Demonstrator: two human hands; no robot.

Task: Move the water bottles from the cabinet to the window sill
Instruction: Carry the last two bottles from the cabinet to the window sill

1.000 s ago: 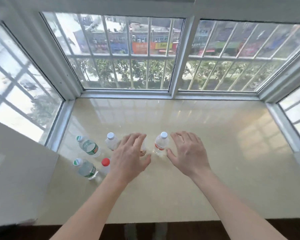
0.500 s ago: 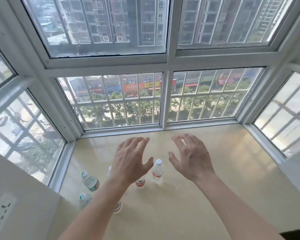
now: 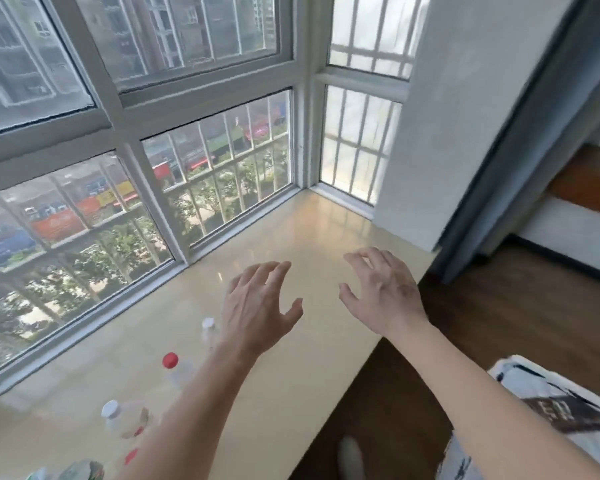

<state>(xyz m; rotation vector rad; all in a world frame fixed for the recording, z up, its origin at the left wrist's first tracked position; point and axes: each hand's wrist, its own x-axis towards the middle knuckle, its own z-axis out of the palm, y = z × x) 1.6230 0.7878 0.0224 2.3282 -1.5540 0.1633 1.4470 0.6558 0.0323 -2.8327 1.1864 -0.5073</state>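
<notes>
Several clear water bottles stand on the beige window sill [image 3: 291,237] at the lower left. A white-capped bottle [image 3: 209,330] and a red-capped bottle [image 3: 172,367] are partly hidden by my left forearm. Another white-capped bottle [image 3: 118,419] stands nearer, and a green-labelled bottle [image 3: 80,471] is cut off by the bottom edge. My left hand [image 3: 257,306] hovers above the sill, fingers spread, holding nothing. My right hand [image 3: 381,289] hangs open over the sill's front edge, also empty. No cabinet is in view.
Barred windows [image 3: 222,174] close off the sill's back and right end. A white wall [image 3: 447,116] and a grey-blue curtain [image 3: 520,161] stand to the right. Dark wooden floor [image 3: 516,323] lies below, with a black-and-white patterned cloth [image 3: 551,410] at the lower right.
The view has swung to the right, so the bottles have slid to the lower left. Both hands, still open and empty, have drifted right, away from the bottles.
</notes>
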